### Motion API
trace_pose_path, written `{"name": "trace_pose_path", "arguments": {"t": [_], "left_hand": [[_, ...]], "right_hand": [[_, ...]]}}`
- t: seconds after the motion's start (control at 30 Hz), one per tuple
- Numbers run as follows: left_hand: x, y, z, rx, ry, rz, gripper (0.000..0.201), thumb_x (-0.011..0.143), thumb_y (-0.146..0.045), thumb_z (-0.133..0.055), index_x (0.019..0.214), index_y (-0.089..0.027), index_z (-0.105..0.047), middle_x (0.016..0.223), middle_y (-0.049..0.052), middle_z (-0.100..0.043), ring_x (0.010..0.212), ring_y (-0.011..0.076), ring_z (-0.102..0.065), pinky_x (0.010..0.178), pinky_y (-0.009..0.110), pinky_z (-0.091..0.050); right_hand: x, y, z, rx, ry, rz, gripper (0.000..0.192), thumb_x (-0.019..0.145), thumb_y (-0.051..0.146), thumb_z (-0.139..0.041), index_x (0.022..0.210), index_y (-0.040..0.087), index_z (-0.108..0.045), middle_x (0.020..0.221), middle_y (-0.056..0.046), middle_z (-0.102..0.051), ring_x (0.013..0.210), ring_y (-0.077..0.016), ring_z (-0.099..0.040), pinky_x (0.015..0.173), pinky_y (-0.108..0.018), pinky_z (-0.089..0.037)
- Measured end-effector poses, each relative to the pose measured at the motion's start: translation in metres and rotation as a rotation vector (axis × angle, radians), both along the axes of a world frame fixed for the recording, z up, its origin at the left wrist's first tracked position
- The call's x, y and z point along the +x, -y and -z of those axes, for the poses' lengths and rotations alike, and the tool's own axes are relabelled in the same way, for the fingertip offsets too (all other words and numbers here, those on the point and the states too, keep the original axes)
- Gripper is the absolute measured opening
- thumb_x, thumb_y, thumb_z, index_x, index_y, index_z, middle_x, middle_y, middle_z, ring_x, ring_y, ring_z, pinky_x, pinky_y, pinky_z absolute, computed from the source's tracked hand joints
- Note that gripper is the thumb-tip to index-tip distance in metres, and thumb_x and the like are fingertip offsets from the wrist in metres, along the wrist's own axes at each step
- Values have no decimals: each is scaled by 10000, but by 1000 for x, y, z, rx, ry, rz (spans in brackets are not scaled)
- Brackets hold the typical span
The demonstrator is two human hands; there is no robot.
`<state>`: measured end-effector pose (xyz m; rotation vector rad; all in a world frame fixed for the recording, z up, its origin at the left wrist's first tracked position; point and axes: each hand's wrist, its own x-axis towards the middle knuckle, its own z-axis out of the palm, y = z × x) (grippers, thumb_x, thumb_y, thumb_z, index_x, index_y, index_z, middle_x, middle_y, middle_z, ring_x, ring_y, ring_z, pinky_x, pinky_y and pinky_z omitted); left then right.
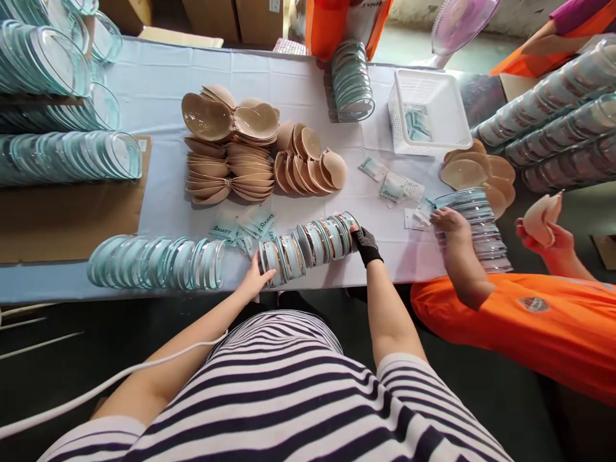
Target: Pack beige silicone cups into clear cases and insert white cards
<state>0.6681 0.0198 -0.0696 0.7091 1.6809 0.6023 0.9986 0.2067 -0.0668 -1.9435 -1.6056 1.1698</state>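
A row of clear plastic shells with pale blue cards [308,247] lies on its side near the table's front edge. My left hand [255,279], bare, presses against the row's left end. My right hand [364,242], in a dark dotted glove, presses against its right end, so the row is squeezed between both hands. Loose blue-printed cards [243,228] lie just behind the row. Stacks of beige foam cups [231,154] sit farther back in the middle of the table.
Another row of packed shells [156,263] lies to the left. Stacks of clear shells [62,157] fill the far left and far right [558,125]. A white basket [428,115] stands at the back right. A person in orange [529,321] at my right holds a beige cup [541,218].
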Motion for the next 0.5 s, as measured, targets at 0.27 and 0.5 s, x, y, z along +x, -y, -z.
{"name": "trace_pose_path", "arguments": {"t": [0.27,0.5], "left_hand": [[5,-13,-24,-75,218,-39,781,696,-341,-668,1411,-251,-366,1272,117,-592,951,263,-636,623,294,-536],[61,-61,3,-80,688,51,464,678,-335,-547,1119,-195,-576,954,76,-679,864,243,-656,780,433,-545]], "right_hand": [[-7,50,-24,-43,-133,153,660,793,634,-465,1168,118,-633,1193,-150,-662,1063,-247,-605,946,-376,-468],[19,105,-189,559,317,-221,568,879,511,-518,1376,237,-533,1422,-107,-517,1313,-327,-451,1076,-538,-364]]}}
